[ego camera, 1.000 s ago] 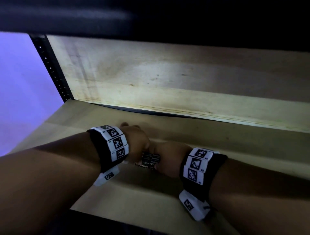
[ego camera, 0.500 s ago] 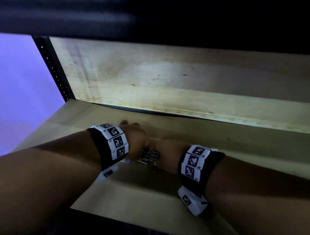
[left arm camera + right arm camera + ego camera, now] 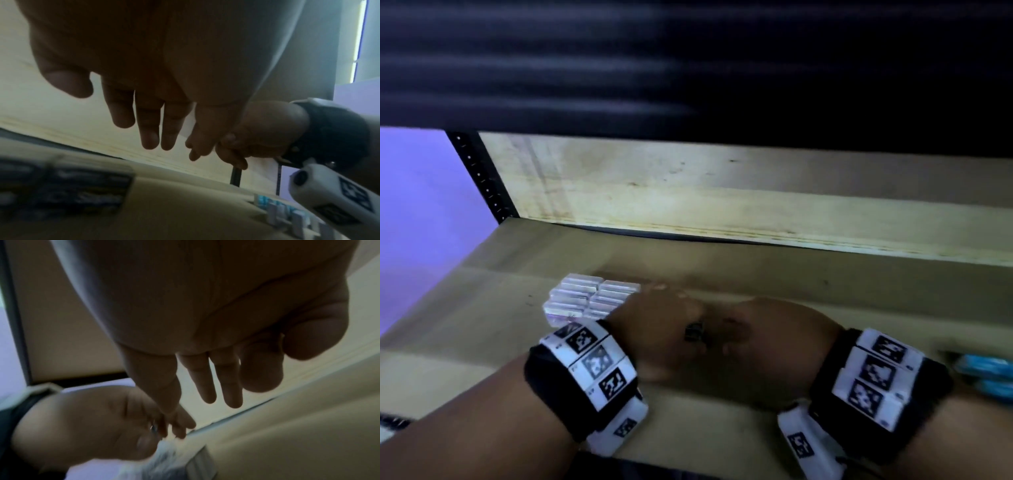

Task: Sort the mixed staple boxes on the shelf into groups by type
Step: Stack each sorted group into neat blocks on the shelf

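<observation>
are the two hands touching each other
Touching. The right wrist view shows the right hand's little finger lying against the left hand's fingers with no gap; the left wrist view shows the same meeting.

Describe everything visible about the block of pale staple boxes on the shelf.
The pale staple boxes are small whitish, glossy packs set edge to edge in two columns of several rows, forming one tidy rectangular block. It lies flat on the wooden shelf, toward its left end, just beyond the left hand. The hand's wrist hides the block's near right corner, so contact there cannot be judged. Print is too blurred to read.
</observation>
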